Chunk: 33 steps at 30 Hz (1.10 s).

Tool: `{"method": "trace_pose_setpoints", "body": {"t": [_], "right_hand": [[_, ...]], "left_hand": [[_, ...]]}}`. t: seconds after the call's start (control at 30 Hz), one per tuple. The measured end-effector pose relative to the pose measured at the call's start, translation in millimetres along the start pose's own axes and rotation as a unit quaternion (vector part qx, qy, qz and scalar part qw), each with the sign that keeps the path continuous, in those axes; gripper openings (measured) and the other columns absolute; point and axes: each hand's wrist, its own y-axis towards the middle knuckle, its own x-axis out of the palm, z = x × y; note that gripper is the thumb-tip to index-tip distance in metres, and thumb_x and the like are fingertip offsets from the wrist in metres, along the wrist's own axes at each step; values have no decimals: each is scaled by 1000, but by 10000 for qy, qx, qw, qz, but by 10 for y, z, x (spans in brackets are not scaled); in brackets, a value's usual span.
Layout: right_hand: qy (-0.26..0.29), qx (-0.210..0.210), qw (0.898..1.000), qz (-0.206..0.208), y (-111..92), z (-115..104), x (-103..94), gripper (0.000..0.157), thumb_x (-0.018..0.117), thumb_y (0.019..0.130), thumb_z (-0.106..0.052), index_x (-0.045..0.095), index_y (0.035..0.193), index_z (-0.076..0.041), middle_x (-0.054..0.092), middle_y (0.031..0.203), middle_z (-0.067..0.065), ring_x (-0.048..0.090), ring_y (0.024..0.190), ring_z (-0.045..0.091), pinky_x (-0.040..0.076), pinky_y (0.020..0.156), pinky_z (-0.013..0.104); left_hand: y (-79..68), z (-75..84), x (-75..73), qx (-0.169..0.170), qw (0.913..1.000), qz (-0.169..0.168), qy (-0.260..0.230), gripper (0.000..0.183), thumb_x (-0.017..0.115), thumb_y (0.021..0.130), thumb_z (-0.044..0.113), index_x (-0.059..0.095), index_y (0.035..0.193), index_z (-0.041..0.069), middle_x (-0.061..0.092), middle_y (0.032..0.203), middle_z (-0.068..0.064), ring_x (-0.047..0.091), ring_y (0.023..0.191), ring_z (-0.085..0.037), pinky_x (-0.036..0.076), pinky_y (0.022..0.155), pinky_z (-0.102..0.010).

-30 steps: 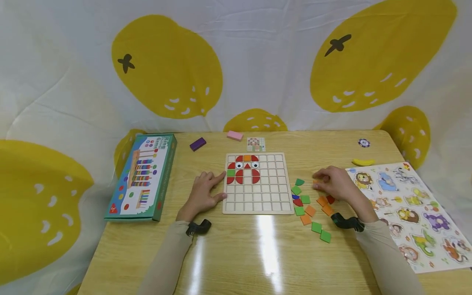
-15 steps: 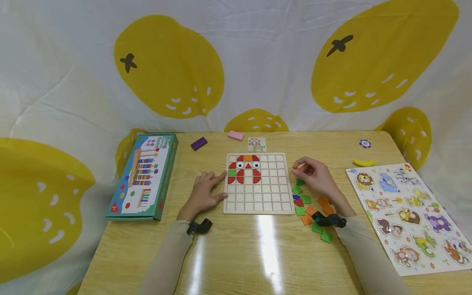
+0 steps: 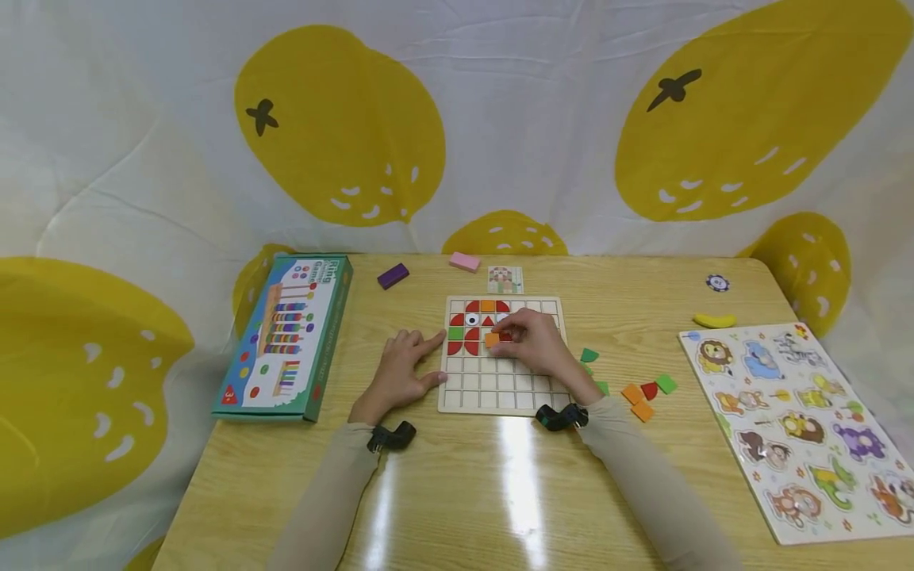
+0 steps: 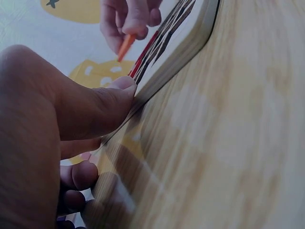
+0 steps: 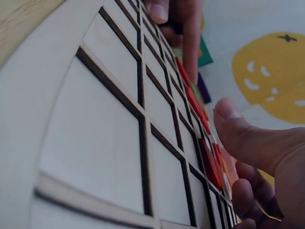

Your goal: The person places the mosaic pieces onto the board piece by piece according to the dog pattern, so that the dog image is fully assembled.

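A square wooden grid board (image 3: 471, 403) lies on the table, its upper left cells filled with red pieces, a green square (image 3: 455, 334), an orange square (image 3: 488, 306) and eye pieces (image 3: 471, 320). My right hand (image 3: 537, 342) is over the board, pinching an orange square tile (image 3: 492, 339) between thumb and fingers. In the left wrist view this tile (image 4: 126, 46) appears edge-on. My left hand (image 3: 401, 371) rests at the board's left side, thumb and forefinger touching its edge. Part of the red pieces and the right eye is hidden behind my right hand.
Loose orange tiles (image 3: 632, 394), a red piece (image 3: 649, 390) and green pieces (image 3: 589, 355) lie right of the board, some hidden by my arm. A pattern card (image 3: 505, 279) sits behind it. A game box (image 3: 286, 341) stands left, an animal puzzle (image 3: 807, 428) right.
My right hand has carried the orange tile leftward from beside the loose pieces to over the filled part of the board. My left hand has stayed at the board's edge.
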Motion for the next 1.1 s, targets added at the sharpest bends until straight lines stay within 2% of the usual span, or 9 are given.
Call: {"method": "trace_pose_setpoints", "body": {"t": [0.2,0.4,0.73,0.87,0.97,1.03,1.1], "right_hand": [[-467,113,9986,-210,29,1,65,35,91,68,-36,80,96,-18,60,78,-1,48,69,14,39,64,30],[-419,-12,9987,-291,24,-4,54,25,88,74,-32,80,93,-20,62,80,0,50,69,15,40,63,32],[-624,27,9978,-216,2,-68,103,18,85,77,-28,80,93,-22,59,82,0,49,69,15,38,61,33],[-528,-43,9984,-204,-10,-79,91,20,86,76,-29,80,94,-21,60,84,0,49,71,15,39,62,32],[-218,-179,9995,-129,-65,-61,-13,27,87,76,-29,79,99,-17,61,90,4,51,75,16,41,66,32],[-66,-196,9998,-46,-151,-38,-172,32,86,76,-29,78,103,-13,62,93,7,53,77,18,42,68,33],[-152,-136,9998,-30,-268,14,-397,32,84,79,-28,77,106,-11,63,94,8,55,79,20,43,69,33]], "left_hand": [[9,-7,17,-21,10000,2,34,74,72,83,50,49,147,22,40,83,2,32,78,-17,23,74,-35],[5,-10,10,14,10000,54,3,74,70,83,51,49,147,22,40,83,2,32,78,-17,24,73,-35],[11,-5,13,-10,10000,-3,54,73,69,84,52,48,148,22,40,84,1,31,78,-18,24,73,-35],[11,-3,12,13,10000,46,63,73,70,83,51,49,147,22,40,84,2,31,78,-17,23,73,-35],[9,-12,17,-3,10000,38,76,74,70,83,51,48,148,23,39,84,3,31,78,-17,23,74,-34],[6,-21,22,-6,10000,32,73,74,70,83,51,48,148,24,39,84,3,31,78,-17,23,74,-34],[2,-29,25,-16,10000,21,84,74,70,83,51,47,148,24,39,84,3,31,78,-17,23,74,-34]]}}
